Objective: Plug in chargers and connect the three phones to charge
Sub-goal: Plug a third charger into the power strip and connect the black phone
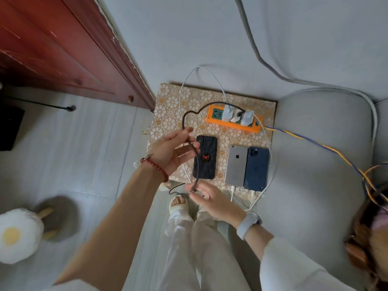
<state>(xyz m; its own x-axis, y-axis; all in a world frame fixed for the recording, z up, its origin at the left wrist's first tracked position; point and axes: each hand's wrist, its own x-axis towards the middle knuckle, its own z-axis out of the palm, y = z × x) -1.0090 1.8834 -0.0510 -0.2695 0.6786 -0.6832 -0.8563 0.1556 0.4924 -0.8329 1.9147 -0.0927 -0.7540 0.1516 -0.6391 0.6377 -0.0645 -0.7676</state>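
Both hands grip the black cable (190, 141), left hand (172, 150) above the right hand (207, 198), with the black phone (205, 157) just beside them.

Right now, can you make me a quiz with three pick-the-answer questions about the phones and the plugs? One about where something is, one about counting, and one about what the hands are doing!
1. Where does the black phone with the red spider lie?
A. left of the silver phone
B. on the orange power strip
C. on the floor

2. How many white chargers sit in the orange power strip?
A. one
B. three
C. five

3. What are the hands doing?
A. resting flat on the mat
B. lifting a phone
C. both holding the black cable

Answers:
1. A: a gap of patterned mat separates it from the silver phone, which lies beside the blue phone.
2. B: three white plugs stand side by side in it.
3. C: the left hand and right hand each hold the black cable.
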